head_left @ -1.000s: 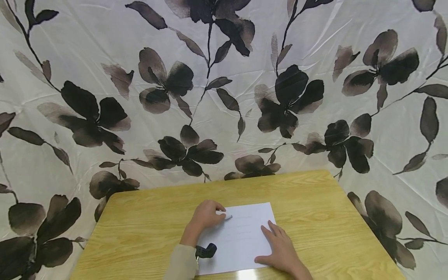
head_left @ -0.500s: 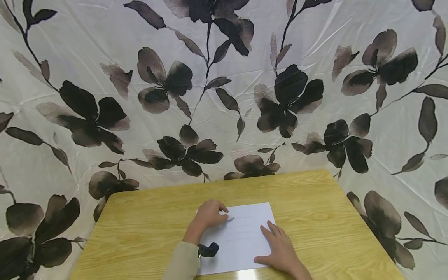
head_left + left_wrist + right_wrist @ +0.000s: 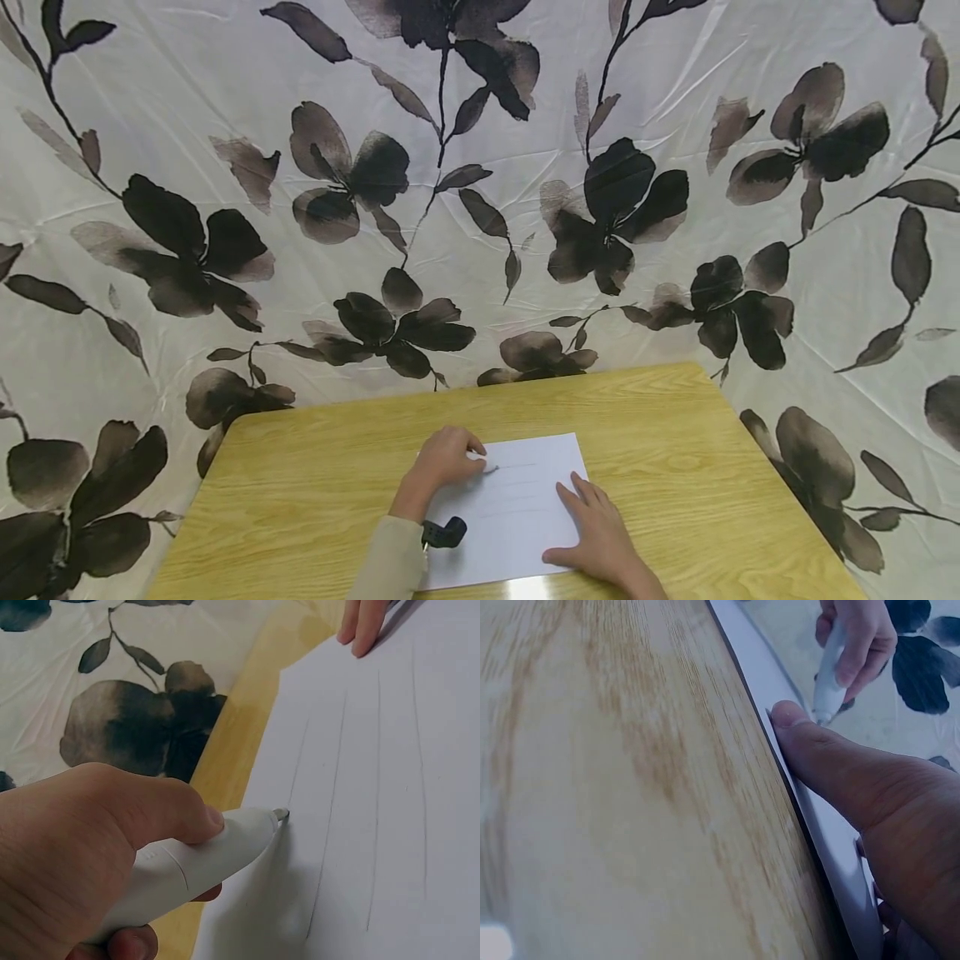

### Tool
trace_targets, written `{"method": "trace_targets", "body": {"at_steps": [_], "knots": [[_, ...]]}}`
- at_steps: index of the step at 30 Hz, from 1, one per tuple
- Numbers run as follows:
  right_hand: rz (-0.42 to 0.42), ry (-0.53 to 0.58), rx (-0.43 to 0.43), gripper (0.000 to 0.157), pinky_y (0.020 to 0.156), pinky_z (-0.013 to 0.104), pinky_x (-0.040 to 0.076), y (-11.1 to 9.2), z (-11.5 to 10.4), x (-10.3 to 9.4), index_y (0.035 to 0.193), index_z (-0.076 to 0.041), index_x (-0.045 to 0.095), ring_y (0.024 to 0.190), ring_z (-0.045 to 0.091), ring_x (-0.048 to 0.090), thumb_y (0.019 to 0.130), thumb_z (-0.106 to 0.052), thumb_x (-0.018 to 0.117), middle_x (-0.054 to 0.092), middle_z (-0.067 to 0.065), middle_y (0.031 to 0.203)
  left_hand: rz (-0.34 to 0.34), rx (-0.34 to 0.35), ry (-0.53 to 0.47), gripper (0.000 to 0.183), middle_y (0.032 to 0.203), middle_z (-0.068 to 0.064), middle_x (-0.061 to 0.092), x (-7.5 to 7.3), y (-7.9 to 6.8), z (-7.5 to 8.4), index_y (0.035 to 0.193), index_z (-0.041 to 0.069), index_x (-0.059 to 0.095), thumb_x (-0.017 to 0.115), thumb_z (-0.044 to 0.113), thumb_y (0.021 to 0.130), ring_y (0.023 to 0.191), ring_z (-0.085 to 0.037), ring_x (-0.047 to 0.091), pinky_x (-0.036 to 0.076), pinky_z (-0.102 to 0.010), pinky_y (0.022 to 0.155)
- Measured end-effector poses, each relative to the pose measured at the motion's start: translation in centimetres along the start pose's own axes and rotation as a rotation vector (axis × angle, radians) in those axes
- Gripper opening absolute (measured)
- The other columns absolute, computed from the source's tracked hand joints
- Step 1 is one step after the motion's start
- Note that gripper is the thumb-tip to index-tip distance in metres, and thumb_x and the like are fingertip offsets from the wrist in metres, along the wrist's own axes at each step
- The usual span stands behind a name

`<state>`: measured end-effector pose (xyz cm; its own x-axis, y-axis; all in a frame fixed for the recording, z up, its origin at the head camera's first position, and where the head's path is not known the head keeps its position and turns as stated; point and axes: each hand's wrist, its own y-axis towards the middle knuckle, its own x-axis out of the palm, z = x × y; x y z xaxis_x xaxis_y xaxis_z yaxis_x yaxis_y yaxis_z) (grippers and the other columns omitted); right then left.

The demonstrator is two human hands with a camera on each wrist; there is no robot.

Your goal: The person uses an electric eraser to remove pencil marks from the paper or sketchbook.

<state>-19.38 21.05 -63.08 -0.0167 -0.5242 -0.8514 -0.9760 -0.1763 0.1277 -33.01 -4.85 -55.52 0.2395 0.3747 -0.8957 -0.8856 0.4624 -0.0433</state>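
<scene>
My left hand (image 3: 448,460) grips a thick white electric eraser (image 3: 217,855), thumb along its top. Its small metal-collared tip meets the white paper (image 3: 517,542) at the end of the uppermost pencil line (image 3: 299,761). That line is shorter than the others in the left wrist view. Several thin pencil lines (image 3: 378,795) run roughly side by side across the sheet. My right hand (image 3: 603,533) rests with spread fingers on the paper's right edge; its thumb (image 3: 817,746) presses near the lower edge in the right wrist view.
The sheet lies on a yellow wood-grain table (image 3: 690,467). Behind and around the table hangs a white cloth (image 3: 510,158) printed with dark flowers. A black strap device (image 3: 444,533) sits on the left wrist above a beige sleeve (image 3: 390,558).
My left hand shifts slightly right along the top line, then a little back left, with the eraser in it. The right hand stays in place on the paper.
</scene>
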Motion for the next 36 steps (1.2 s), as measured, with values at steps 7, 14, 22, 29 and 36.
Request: {"method": "trace_targets", "body": {"at_steps": [7, 14, 22, 29, 36], "knots": [[-0.013, -0.02, 0.006, 0.106, 0.103, 0.062, 0.027, 0.07, 0.08, -0.01, 0.142, -0.01, 0.05, 0.134, 0.041, 0.033, 0.061, -0.074, 0.073, 0.035, 0.019, 0.151, -0.019, -0.004, -0.021, 0.015, 0.093, 0.005, 0.07, 0.17, 0.15, 0.36, 0.09, 0.019, 0.079, 0.073, 0.029, 0.081, 0.085, -0.013, 0.063, 0.051, -0.035, 0.074], [-0.024, -0.007, 0.007, 0.105, 0.103, 0.063, 0.027, -0.01, -0.14, -0.18, 0.142, -0.009, 0.049, 0.135, 0.042, 0.032, 0.061, -0.071, 0.074, 0.034, 0.02, 0.151, -0.015, -0.027, -0.007, 0.012, 0.092, 0.006, 0.069, 0.29, 0.16, 0.22, 0.088, 0.021, 0.079, 0.074, 0.028, 0.08, 0.084, -0.012, 0.062, 0.051, -0.035, 0.073], [-0.021, -0.008, 0.016, 0.105, 0.104, 0.063, 0.027, 0.0, -0.37, -0.3, 0.142, -0.009, 0.05, 0.135, 0.042, 0.032, 0.061, -0.071, 0.075, 0.034, 0.02, 0.15, -0.022, -0.001, -0.019, 0.014, 0.092, 0.006, 0.069, 0.29, 0.39, 0.59, 0.089, 0.02, 0.079, 0.072, 0.028, 0.08, 0.085, -0.012, 0.062, 0.051, -0.036, 0.074], [-0.028, -0.012, 0.016, 0.105, 0.103, 0.063, 0.027, 0.12, -0.41, -0.41, 0.142, -0.009, 0.049, 0.135, 0.041, 0.032, 0.062, -0.072, 0.073, 0.034, 0.02, 0.151, -0.014, -0.008, -0.023, 0.012, 0.091, 0.005, 0.069, -0.03, 0.29, 0.4, 0.087, 0.019, 0.078, 0.074, 0.027, 0.08, 0.085, -0.013, 0.062, 0.051, -0.036, 0.075], [-0.027, -0.017, 0.014, 0.106, 0.103, 0.063, 0.028, 0.17, -0.3, -0.36, 0.142, -0.009, 0.049, 0.135, 0.041, 0.032, 0.062, -0.074, 0.072, 0.034, 0.019, 0.151, -0.019, 0.001, -0.031, 0.012, 0.092, 0.006, 0.069, 0.37, 0.66, 0.39, 0.088, 0.02, 0.079, 0.072, 0.028, 0.08, 0.086, -0.013, 0.062, 0.051, -0.036, 0.075]]}}
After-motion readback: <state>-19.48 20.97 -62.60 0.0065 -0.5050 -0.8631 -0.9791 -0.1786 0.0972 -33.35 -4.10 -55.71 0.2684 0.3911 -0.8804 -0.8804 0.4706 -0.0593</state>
